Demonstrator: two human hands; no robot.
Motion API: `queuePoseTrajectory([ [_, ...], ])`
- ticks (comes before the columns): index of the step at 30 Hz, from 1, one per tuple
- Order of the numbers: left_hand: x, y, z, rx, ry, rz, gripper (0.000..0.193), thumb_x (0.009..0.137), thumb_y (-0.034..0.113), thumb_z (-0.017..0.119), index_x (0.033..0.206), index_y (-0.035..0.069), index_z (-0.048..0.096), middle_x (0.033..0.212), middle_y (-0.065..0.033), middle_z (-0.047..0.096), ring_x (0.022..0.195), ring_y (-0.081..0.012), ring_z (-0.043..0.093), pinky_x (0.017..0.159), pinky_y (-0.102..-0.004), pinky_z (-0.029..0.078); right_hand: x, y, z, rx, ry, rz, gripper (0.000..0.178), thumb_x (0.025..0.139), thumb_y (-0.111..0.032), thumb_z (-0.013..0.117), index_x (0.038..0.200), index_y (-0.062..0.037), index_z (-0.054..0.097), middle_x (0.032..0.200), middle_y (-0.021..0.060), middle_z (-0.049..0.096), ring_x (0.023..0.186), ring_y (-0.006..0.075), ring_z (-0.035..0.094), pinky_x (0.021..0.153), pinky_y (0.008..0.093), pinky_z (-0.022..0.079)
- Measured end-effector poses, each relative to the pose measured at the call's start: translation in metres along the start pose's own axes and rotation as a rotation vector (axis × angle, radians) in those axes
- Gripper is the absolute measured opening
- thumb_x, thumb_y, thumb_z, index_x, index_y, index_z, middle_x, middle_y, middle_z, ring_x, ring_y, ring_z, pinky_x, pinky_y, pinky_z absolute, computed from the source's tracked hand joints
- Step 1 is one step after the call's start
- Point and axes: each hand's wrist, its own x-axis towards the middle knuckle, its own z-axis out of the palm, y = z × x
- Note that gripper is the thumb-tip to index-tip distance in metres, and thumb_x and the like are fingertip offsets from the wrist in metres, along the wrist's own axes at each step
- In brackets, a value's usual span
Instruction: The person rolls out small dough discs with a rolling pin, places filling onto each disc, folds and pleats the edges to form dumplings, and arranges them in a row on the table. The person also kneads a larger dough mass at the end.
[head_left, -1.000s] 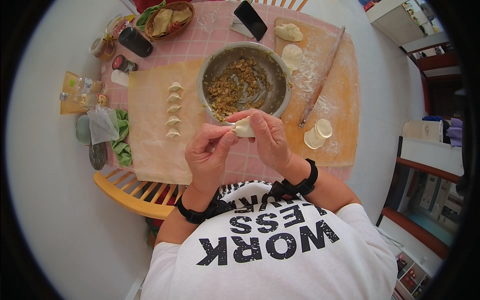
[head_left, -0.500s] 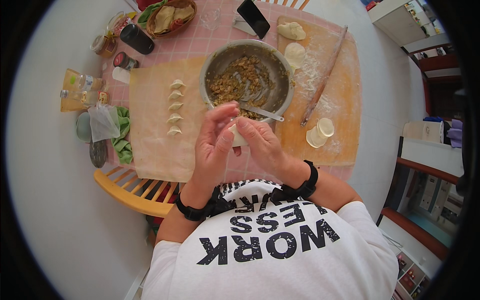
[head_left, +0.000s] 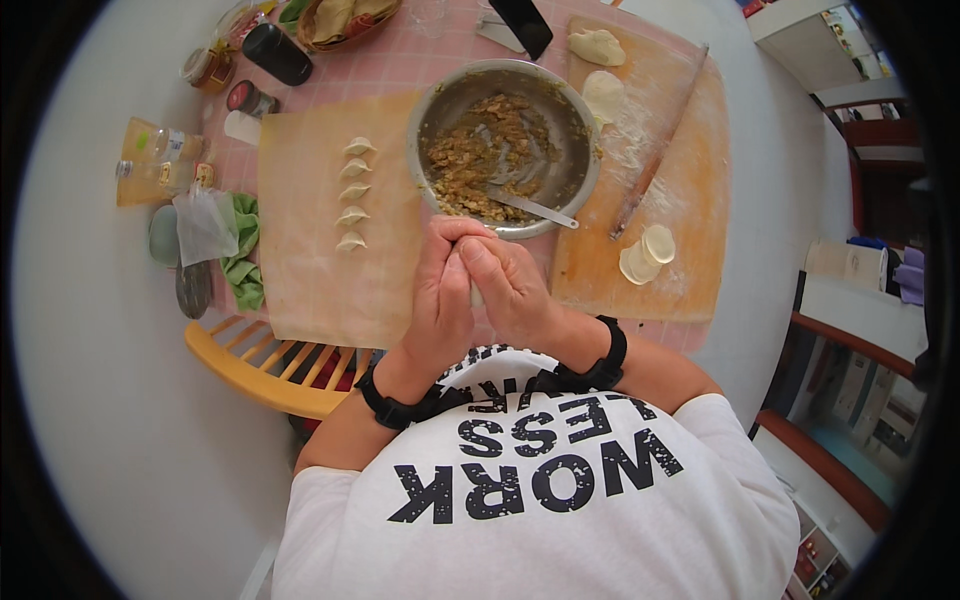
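Both my hands are closed together just below the rim of a steel bowl. Between my left hand and my right hand a dumpling is pressed, with the thumbs side by side on top; only a sliver of pale dough shows. Brown minced filling lies in the bowl, and a metal-handled spoon rests in it, its handle over the rim. To the left, several folded dumplings stand in a column on a beige mat.
At right, a floury wooden board holds a rolling pin, dough wrappers, a flattened dough piece and a dough lump. A phone leans at the back. Bottles and a black canister stand left. A wooden chair is near.
My hands have closed together around the dumpling; the left fingers, raised and apart before, now fold over it. The view has shifted slightly, so the table's things sit higher.
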Motion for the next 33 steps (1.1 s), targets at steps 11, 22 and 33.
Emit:
queuePoseTrajectory([
  [11,-0.024,-0.001,-0.054,-0.565,-0.016,-0.362,0.060,0.094,0.016,0.070,0.144,0.002,0.040,0.136,-0.0096,0.051,0.115,-0.0160,0.058,0.099,-0.0310,0.049,0.038,0.006,0.012,-0.604,-0.195,-0.492,0.038,0.102,-0.034,0.051,0.129,-0.0117,0.067,0.141,0.0145,0.053,0.132,0.0321,0.046,0.113,0.0446,0.031],
  [22,-0.067,-0.121,-0.161,0.355,0.415,-0.395,0.029,0.086,0.000,0.072,0.113,0.007,0.062,0.111,-0.0062,0.065,0.097,-0.0166,0.066,0.086,-0.0285,0.053,0.019,0.022,-0.029,-0.747,-0.116,-0.290,0.047,0.088,-0.005,0.063,0.135,-0.0065,0.057,0.141,0.0158,0.052,0.129,0.0357,0.050,0.108,0.0441,0.042],
  [33,-0.071,-0.146,-0.188,0.878,0.354,-0.293,0.028,0.078,0.005,0.074,0.104,0.009,0.065,0.103,-0.0070,0.068,0.096,-0.0266,0.067,0.084,-0.0365,0.054,-0.023,0.020,-0.076,-0.872,0.147,-0.246,0.028,0.088,0.003,0.063,0.114,-0.0047,0.069,0.126,0.0133,0.063,0.114,0.0302,0.062,0.097,0.0383,0.051],
])
